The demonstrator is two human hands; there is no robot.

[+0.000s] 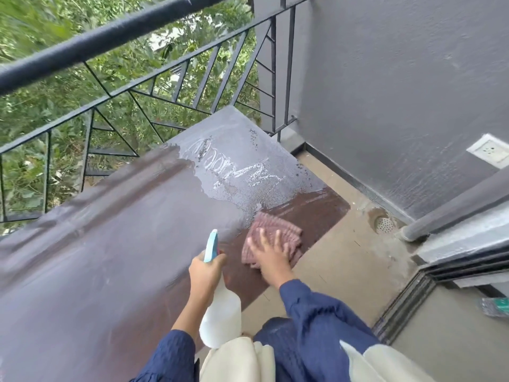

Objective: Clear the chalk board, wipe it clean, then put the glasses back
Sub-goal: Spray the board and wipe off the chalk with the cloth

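A large dark brown chalk board point(115, 244) lies flat across the balcony, leaning out toward the railing. White chalk writing point(237, 164) shows on its far right part, under wet spray droplets. My left hand point(205, 272) grips a white spray bottle point(220, 315) with a light blue nozzle, held over the board's near edge. My right hand point(271, 253) presses flat, fingers spread, on a pinkish-brown cloth point(275, 238) at the board's right end. A wet dark streak runs beside the cloth. No glasses are in view.
A black metal railing point(143, 78) runs along the board's far side with green trees beyond. A grey wall point(385, 92) with a white socket point(490, 151) stands to the right. A floor drain point(384, 224), a grey pipe and a door sill lie on the tan floor.
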